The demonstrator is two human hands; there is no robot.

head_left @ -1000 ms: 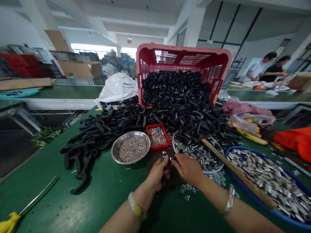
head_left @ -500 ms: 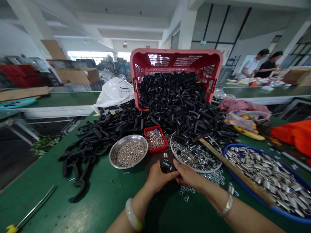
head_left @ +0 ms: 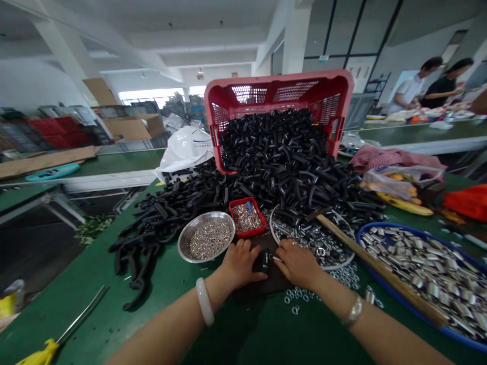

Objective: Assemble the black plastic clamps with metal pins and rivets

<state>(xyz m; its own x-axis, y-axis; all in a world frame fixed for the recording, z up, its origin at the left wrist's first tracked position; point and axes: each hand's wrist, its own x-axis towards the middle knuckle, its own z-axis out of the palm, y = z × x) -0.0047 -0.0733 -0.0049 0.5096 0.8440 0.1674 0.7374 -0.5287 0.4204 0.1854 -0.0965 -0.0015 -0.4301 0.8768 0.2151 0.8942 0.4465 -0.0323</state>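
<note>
Over a dark board (head_left: 247,291) on the bench, my left hand (head_left: 238,264) curls its thumb and fingers around a small black part (head_left: 265,262), which is partly hidden and has a shiny metal piece on it. My right hand (head_left: 299,262) pinches a small metal coil spring (head_left: 276,258) close beside that part. Just beyond my left hand stand a steel bowl (head_left: 182,246) of tiny metal pins and a red tray (head_left: 249,234) of small rivet-like pieces. A round white-rimmed tray (head_left: 344,262) of mixed metal hardware is beyond my right hand.
A tipped red crate (head_left: 279,80) spills black curved handles (head_left: 274,147) across the bench. A wooden-handled hammer (head_left: 380,274) lies across the white-rimmed tray and a blue basin (head_left: 472,342) of metal sleeves. Loose nuts (head_left: 304,295) lie near my right wrist; a yellow-handled screwdriver (head_left: 79,314) at left.
My hands have moved apart a little, and the black part between them sits lower against the board. A spring now shows at my right fingertips. The view has shifted slightly left.
</note>
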